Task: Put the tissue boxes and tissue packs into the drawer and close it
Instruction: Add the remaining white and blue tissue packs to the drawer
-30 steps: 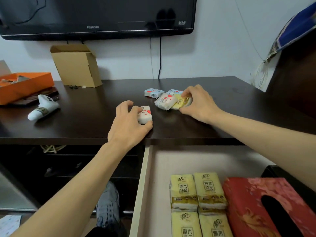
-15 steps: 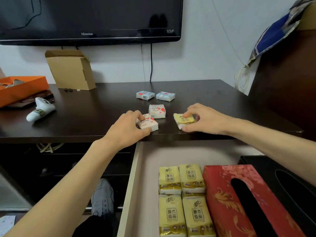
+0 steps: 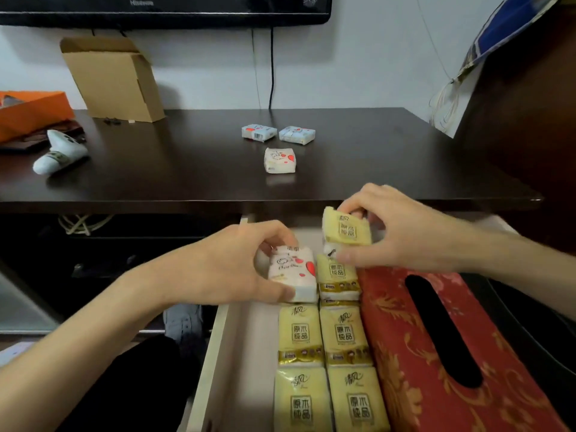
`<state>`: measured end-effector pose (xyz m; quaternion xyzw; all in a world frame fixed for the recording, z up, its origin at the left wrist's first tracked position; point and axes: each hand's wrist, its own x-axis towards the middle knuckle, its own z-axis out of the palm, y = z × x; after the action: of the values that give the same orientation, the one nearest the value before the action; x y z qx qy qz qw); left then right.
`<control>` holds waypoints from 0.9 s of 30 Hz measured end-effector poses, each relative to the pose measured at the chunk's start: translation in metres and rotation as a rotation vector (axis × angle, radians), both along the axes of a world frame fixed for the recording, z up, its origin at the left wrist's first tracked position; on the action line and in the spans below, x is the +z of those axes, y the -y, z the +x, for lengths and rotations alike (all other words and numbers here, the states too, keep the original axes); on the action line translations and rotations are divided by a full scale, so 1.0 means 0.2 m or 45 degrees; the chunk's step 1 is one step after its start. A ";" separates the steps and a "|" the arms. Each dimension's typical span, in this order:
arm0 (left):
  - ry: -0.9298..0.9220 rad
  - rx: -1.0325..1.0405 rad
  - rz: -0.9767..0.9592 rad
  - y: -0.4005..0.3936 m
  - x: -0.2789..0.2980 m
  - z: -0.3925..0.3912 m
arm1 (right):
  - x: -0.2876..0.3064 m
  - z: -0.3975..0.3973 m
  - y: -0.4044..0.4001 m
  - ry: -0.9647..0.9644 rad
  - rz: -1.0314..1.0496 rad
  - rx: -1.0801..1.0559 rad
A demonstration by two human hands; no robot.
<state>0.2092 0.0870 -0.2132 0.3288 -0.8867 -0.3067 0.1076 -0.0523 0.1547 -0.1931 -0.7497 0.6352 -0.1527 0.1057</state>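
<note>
My left hand grips a white tissue pack with red hearts over the open drawer. Just to its right, my right hand holds a yellow tissue pack above the drawer's back end. Inside the drawer lie several yellow tissue packs, a red floral tissue box and a black tissue box at the far right. Three small packs remain on the dark tabletop: a white one with hearts and two pale blue ones.
On the dark table stand an open cardboard box, an orange box and a white controller at the left. A TV hangs on the wall. Dark furniture rises at right.
Both hands lifted their packs off the table's front edge and brought them down and toward me over the open drawer. My view tilted down.
</note>
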 end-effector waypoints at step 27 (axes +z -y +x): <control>0.253 -0.089 -0.604 -0.23 -0.28 0.02 | -0.16 0.21 -0.17 -0.674 0.280 0.174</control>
<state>0.2125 0.1333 -0.2689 0.2922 -0.9508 -0.0598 0.0834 -0.0100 0.1878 -0.2253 -0.7886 0.6013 0.1255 0.0270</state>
